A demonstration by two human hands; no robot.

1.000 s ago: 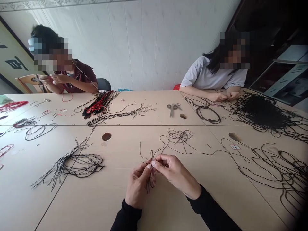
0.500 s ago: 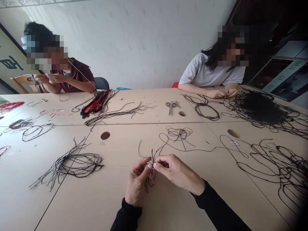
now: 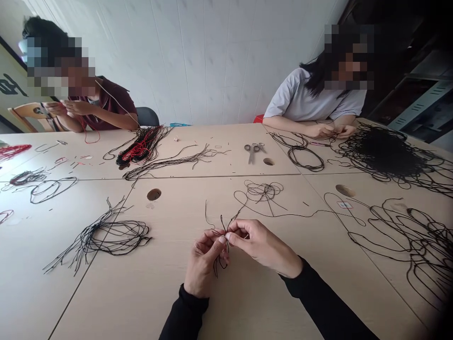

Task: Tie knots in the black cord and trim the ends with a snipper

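Thin black cords [image 3: 222,223] meet in a small bunch between my two hands, just above the near part of the table. My left hand [image 3: 205,257] pinches the bunch between thumb and fingers, and loose cord ends hang below it. From the other side, the fingertips of my right hand [image 3: 256,243] pinch the cords at the same spot. The crossing itself is mostly hidden by the fingertips. A strand runs from my hands up to a loosely coiled black cord [image 3: 264,191] on the table beyond.
A black cord bundle [image 3: 106,236] lies at left, loose black loops [image 3: 417,241] at right. Farther off are scissors [image 3: 252,153], a red-and-black cord bundle [image 3: 141,146] and a big black heap [image 3: 389,151]. Two people sit opposite, handling cords. The table [image 3: 148,297] has round holes.
My hands stay together on the cords, with small finger shifts; the right fingers now sit slightly more curled. The whole view has tilted a little, moving the far side upward.
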